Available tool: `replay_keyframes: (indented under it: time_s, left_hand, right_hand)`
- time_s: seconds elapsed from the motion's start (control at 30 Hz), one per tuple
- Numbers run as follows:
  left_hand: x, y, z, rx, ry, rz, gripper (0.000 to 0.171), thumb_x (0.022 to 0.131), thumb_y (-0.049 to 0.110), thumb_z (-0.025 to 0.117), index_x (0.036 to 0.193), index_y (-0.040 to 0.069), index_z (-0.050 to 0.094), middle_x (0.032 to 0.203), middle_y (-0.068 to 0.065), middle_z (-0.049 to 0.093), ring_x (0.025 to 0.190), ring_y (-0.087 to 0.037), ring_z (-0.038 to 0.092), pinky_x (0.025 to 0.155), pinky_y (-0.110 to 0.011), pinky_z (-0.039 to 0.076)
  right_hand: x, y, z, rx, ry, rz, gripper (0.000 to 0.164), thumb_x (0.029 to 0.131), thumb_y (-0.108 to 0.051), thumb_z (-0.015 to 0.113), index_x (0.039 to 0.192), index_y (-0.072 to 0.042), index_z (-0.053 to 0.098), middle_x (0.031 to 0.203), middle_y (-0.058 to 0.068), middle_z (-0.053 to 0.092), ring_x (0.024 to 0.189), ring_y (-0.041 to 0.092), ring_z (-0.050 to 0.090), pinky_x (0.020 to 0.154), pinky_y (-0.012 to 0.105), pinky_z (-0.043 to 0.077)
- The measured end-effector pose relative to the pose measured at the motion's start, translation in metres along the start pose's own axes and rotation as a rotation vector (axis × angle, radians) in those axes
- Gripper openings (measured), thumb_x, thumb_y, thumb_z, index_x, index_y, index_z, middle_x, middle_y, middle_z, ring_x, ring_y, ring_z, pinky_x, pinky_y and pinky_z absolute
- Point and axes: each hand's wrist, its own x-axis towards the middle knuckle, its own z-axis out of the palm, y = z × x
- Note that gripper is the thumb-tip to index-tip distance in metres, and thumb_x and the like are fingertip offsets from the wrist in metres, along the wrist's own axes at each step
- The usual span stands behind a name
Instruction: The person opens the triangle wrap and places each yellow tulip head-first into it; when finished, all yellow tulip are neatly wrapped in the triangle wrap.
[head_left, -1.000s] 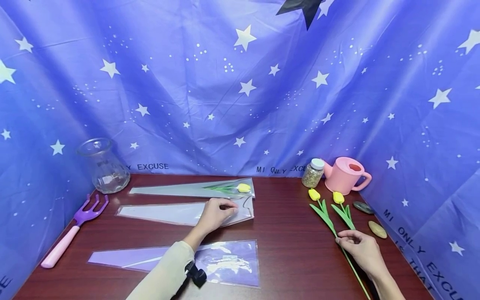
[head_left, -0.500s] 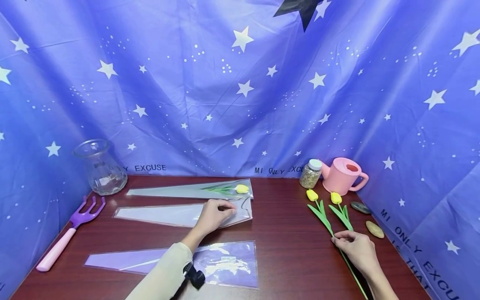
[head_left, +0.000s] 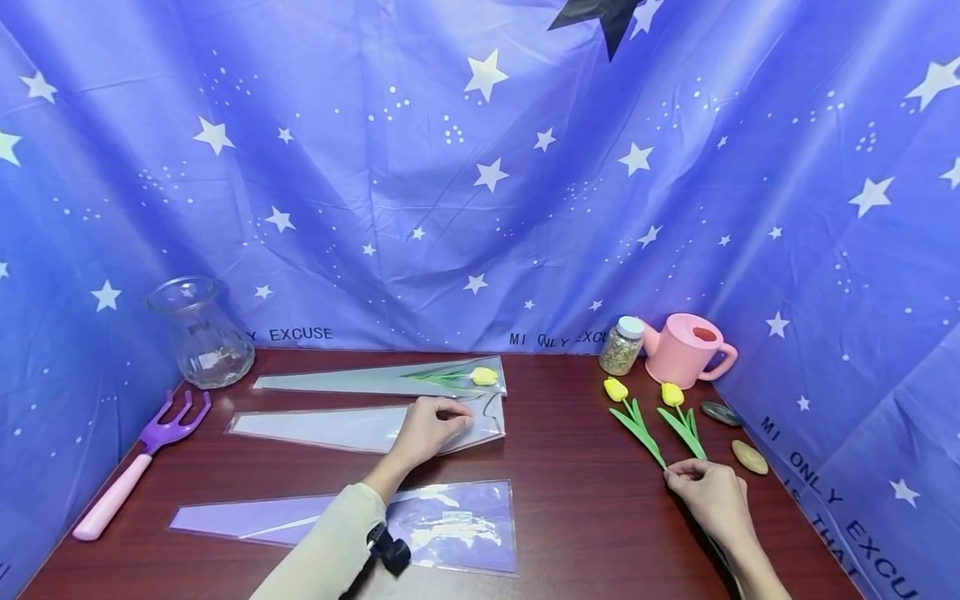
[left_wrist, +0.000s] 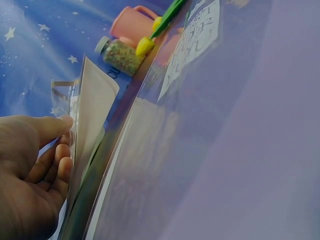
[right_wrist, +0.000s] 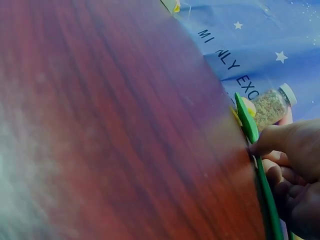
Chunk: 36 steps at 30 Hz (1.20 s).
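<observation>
On the table (head_left: 562,500), the left hand (head_left: 431,429) pinched a white flower sleeve (head_left: 322,427), seemingly parting it; the right hand (head_left: 712,496), a tulip (head_left: 642,433).

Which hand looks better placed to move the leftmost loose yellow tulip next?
Probably the right: the right hand pinches that yellow tulip by its stem. The left hand is farther away and occupied, pinching the whitish flower sleeve near its wide end.
</observation>
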Motion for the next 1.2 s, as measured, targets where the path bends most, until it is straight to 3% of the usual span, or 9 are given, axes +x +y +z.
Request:
replay_keyframes:
  time_s: [0.1, 0.2, 0.33, 0.43, 0.57, 0.7, 0.9, 1.2]
  left_hand:
    - [0.000, 0.000, -0.002, 0.001, 0.003, 0.017, 0.007, 0.086, 0.016, 0.083, 0.090, 0.022, 0.084, 0.098, 0.004, 0.081, 0.095, -0.011, 0.072, 0.083, -0.023, 0.054]
    - [0.000, 0.001, -0.003, -0.010, -0.010, 0.032, 0.006, 0.087, 0.017, 0.082, 0.091, 0.021, 0.084, 0.098, 0.002, 0.081, 0.093, -0.010, 0.071, 0.080, -0.022, 0.053]
    - [0.000, 0.002, -0.002, -0.032, -0.021, 0.016, 0.006, 0.087, 0.017, 0.082, 0.091, 0.021, 0.084, 0.097, 0.002, 0.081, 0.084, -0.006, 0.067, 0.075, -0.020, 0.052]
    - [-0.001, 0.002, -0.002, -0.020, -0.016, -0.001, 0.007, 0.087, 0.016, 0.083, 0.090, 0.022, 0.084, 0.096, 0.003, 0.081, 0.083, -0.005, 0.066, 0.074, -0.020, 0.051]
    - [0.001, 0.003, -0.003, 0.030, -0.025, 0.002, 0.006, 0.087, 0.019, 0.083, 0.091, 0.023, 0.084, 0.098, 0.004, 0.081, 0.090, -0.006, 0.069, 0.081, -0.022, 0.052]
    - [0.003, 0.006, -0.006, 0.069, -0.039, 0.026, 0.004, 0.087, 0.022, 0.082, 0.091, 0.021, 0.084, 0.099, 0.004, 0.081, 0.091, -0.007, 0.068, 0.081, -0.023, 0.052]
    - [0.005, 0.011, -0.008, 0.069, -0.043, 0.031, 0.004, 0.087, 0.021, 0.082, 0.090, 0.019, 0.084, 0.096, 0.004, 0.081, 0.086, -0.005, 0.066, 0.078, -0.022, 0.052]
    - [0.002, 0.013, -0.007, -0.010, 0.009, 0.029, 0.004, 0.086, 0.018, 0.083, 0.090, 0.020, 0.084, 0.097, 0.000, 0.081, 0.087, -0.007, 0.067, 0.076, -0.021, 0.052]
  right_hand:
    - [0.000, -0.002, -0.001, 0.035, -0.021, 0.026, 0.006, 0.085, -0.022, 0.080, 0.085, -0.016, 0.081, 0.073, -0.007, 0.075, 0.063, -0.005, 0.058, 0.066, 0.021, 0.044]
    - [-0.001, -0.006, -0.004, 0.146, -0.054, 0.062, 0.012, 0.088, -0.022, 0.079, 0.094, -0.012, 0.082, 0.077, -0.008, 0.077, 0.068, -0.007, 0.060, 0.065, 0.017, 0.046]
    - [0.000, -0.015, -0.008, 0.426, -0.086, 0.096, 0.022, 0.092, -0.017, 0.078, 0.104, 0.002, 0.078, 0.075, -0.013, 0.074, 0.067, -0.005, 0.059, 0.060, 0.018, 0.050]
    - [0.003, -0.028, -0.010, 0.671, -0.081, 0.109, 0.021, 0.092, -0.011, 0.077, 0.102, 0.007, 0.076, 0.071, -0.013, 0.072, 0.060, 0.002, 0.058, 0.056, 0.021, 0.051]
    - [0.010, -0.049, -0.012, 0.978, -0.061, 0.098, 0.006, 0.092, -0.002, 0.075, 0.094, 0.003, 0.078, 0.074, -0.006, 0.075, 0.057, 0.006, 0.062, 0.055, 0.022, 0.054]
    - [0.018, -0.070, -0.012, 1.195, -0.045, 0.084, 0.012, 0.092, 0.003, 0.072, 0.088, -0.005, 0.079, 0.076, -0.002, 0.076, 0.058, 0.007, 0.066, 0.055, 0.021, 0.057]
    - [0.030, -0.099, -0.006, 1.420, 0.003, 0.094, 0.014, 0.092, 0.008, 0.070, 0.087, -0.001, 0.079, 0.072, 0.005, 0.075, 0.057, 0.012, 0.068, 0.055, 0.023, 0.058]
    - [0.043, -0.122, 0.019, 1.596, 0.097, 0.196, 0.008, 0.092, 0.008, 0.070, 0.089, 0.006, 0.077, 0.072, 0.009, 0.075, 0.056, 0.018, 0.071, 0.058, 0.029, 0.062]
